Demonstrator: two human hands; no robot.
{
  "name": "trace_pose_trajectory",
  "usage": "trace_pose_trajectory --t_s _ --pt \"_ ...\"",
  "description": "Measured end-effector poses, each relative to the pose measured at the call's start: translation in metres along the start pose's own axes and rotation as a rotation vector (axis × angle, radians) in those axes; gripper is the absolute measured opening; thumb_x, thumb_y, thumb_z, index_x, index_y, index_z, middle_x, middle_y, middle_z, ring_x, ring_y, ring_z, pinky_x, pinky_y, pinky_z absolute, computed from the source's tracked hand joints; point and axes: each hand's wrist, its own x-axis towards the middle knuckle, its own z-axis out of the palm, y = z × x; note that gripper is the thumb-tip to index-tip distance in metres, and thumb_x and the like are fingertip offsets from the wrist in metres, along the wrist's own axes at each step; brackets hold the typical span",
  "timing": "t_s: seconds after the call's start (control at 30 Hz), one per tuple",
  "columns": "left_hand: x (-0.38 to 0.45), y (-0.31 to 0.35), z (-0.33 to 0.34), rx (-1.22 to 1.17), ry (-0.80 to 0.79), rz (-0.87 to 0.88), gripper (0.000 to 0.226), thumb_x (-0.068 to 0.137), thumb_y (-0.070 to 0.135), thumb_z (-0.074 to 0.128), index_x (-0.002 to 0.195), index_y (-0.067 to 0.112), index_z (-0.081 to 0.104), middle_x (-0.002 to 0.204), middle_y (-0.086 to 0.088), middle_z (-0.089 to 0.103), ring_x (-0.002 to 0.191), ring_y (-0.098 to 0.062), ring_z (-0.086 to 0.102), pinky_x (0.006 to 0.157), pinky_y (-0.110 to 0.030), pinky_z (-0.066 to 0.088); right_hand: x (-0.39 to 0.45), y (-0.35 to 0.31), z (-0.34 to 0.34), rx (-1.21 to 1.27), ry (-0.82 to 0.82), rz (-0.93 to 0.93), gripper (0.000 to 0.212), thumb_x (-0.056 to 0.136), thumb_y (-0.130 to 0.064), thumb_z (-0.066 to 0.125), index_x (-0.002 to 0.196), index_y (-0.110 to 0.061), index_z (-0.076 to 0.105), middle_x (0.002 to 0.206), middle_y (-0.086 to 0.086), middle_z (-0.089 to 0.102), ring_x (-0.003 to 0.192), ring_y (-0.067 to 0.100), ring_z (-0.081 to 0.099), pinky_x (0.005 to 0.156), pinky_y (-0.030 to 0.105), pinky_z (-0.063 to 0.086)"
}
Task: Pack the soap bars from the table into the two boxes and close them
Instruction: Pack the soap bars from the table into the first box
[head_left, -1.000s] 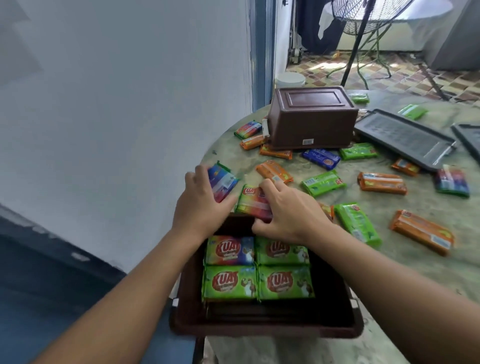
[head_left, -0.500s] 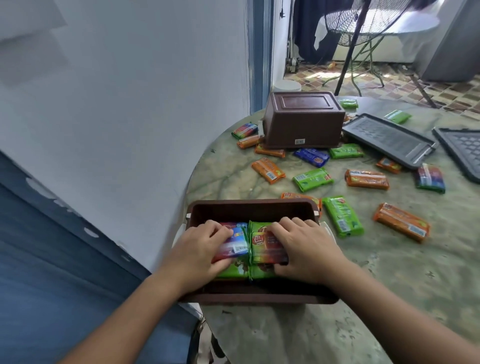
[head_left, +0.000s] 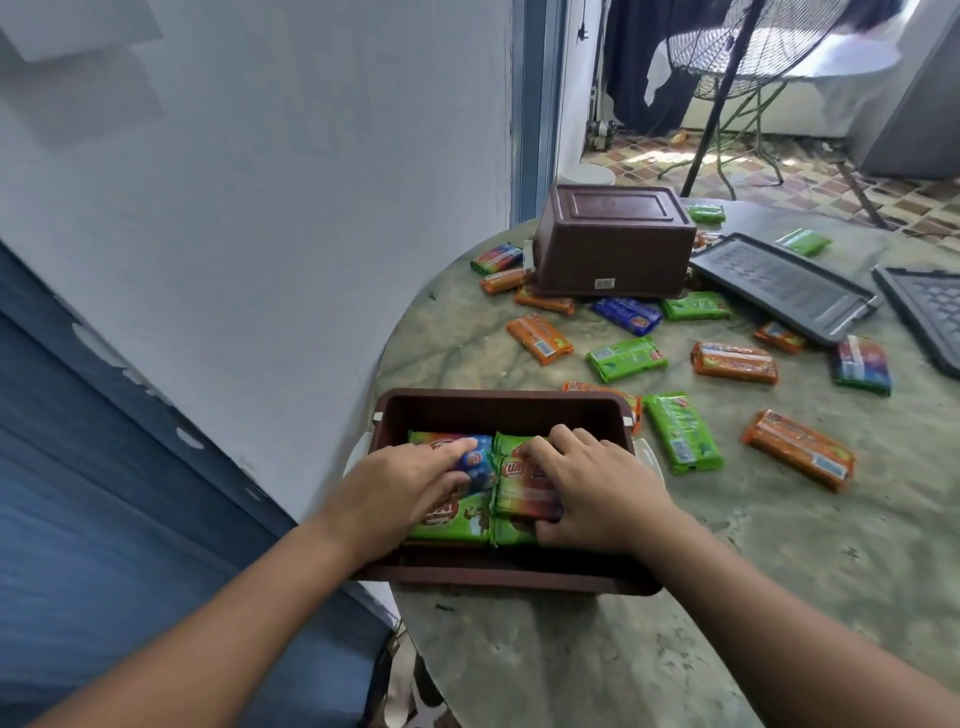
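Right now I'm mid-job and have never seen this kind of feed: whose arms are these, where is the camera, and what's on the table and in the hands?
There is no machine here. The arms belong to a person, and the single picture comes from a wide-angle camera worn on their head, looking forward and down.

Both hands are inside the open brown box at the near edge of the table. The left hand lies on a blue-and-rainbow soap bar; the right hand grips a green-and-red soap bar. Both bars sit on a lower layer of green bars.

Farther back stands a second brown box, upside down. Two dark grey lids lie to its right. Loose orange, green and blue soap bars are scattered around, not yet packed.
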Motion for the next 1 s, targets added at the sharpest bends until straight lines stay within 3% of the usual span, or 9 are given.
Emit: trace_pose_trajectory --t_s 0.13,0.23,0.4,0.5,0.6,0.67,0.83,1.0 --pt "0.001 -0.0061 -0.0023 0.008 -0.097 -0.077 0.053 0.102 0.061 0.032 0.145 0.038 0.053 0.123 0.01 0.071 0.104 -0.015 0.067 0.08 -0.033 0.055 0.0009 -0.002 0.0 0.001 0.004 0.03 0.083 0.072 -0.074 0.054 0.142 -0.032 0.036 0.122 -0.003 0.046 0.113 0.022 0.049 0.09 0.038 0.047" --pt "0.0017 -0.0054 -0.004 0.109 -0.154 -0.068 0.054 0.101 0.063 0.027 0.143 0.043 0.053 0.115 0.009 0.073 0.096 -0.017 0.067 0.075 -0.033 0.05 0.001 -0.0037 -0.0003 0.008 -0.009 0.063 0.079 0.076 -0.075 0.049 0.142 -0.033 0.038 0.122 -0.002 0.046 0.113 0.022 0.049 0.091 0.038 0.047" --pt "0.0051 -0.0076 0.0009 0.195 -0.144 -0.039 0.06 0.102 0.06 0.022 0.144 0.035 0.054 0.106 0.007 0.06 0.095 -0.017 0.052 0.077 -0.033 0.048 -0.0011 -0.0051 -0.0032 0.049 0.021 0.078 0.062 0.085 -0.067 0.041 0.141 -0.039 0.047 0.115 -0.004 0.052 0.108 0.019 0.053 0.086 0.035 0.045" --pt "0.0042 -0.0052 -0.0016 0.195 -0.15 -0.029 0.063 0.099 0.065 0.029 0.152 0.034 0.043 0.113 0.008 0.053 0.103 -0.016 0.05 0.082 -0.032 0.048 -0.0035 -0.0054 -0.0019 0.063 0.072 0.078 0.052 0.09 -0.058 0.042 0.137 -0.04 0.054 0.111 -0.009 0.06 0.103 0.017 0.057 0.076 0.031 0.041" --pt "0.0026 -0.0069 -0.0023 0.208 -0.253 -0.023 0.088 0.083 0.08 0.046 0.155 0.035 0.027 0.128 0.01 0.048 0.116 -0.013 0.045 0.095 -0.031 0.044 -0.0035 -0.0034 -0.0016 0.154 0.082 0.079 0.041 0.091 -0.055 0.041 0.122 -0.037 0.06 0.105 -0.012 0.057 0.088 0.016 0.062 0.066 0.03 0.042" --pt "0.004 -0.0074 -0.0013 0.238 -0.284 -0.004 0.098 0.074 0.08 0.059 0.155 0.035 0.026 0.134 0.009 0.046 0.122 -0.015 0.043 0.1 -0.033 0.043 -0.0033 -0.0018 -0.0017 0.192 0.087 0.076 0.035 0.096 -0.054 0.043 0.121 -0.035 0.058 0.107 -0.012 0.055 0.083 0.016 0.063 0.064 0.032 0.045" --pt "0.0021 -0.0079 -0.0003 0.185 -0.251 0.029 0.085 0.079 0.066 0.065 0.153 0.038 0.032 0.132 0.011 0.048 0.122 -0.012 0.044 0.096 -0.03 0.044 -0.004 0.0005 -0.0039 0.246 0.105 0.153 0.04 0.107 -0.04 0.042 0.146 -0.036 0.035 0.128 -0.006 0.067 0.109 0.023 0.065 0.082 0.04 0.05" --pt "0.0012 -0.0043 -0.004 0.166 -0.25 0.007 0.082 0.084 0.059 0.062 0.155 0.037 0.027 0.137 0.012 0.047 0.124 -0.01 0.045 0.097 -0.029 0.043 -0.0021 0.0017 -0.0049 0.227 0.034 0.169 0.037 0.108 -0.044 0.034 0.145 -0.043 0.038 0.139 -0.008 0.063 0.122 0.021 0.06 0.094 0.039 0.045"
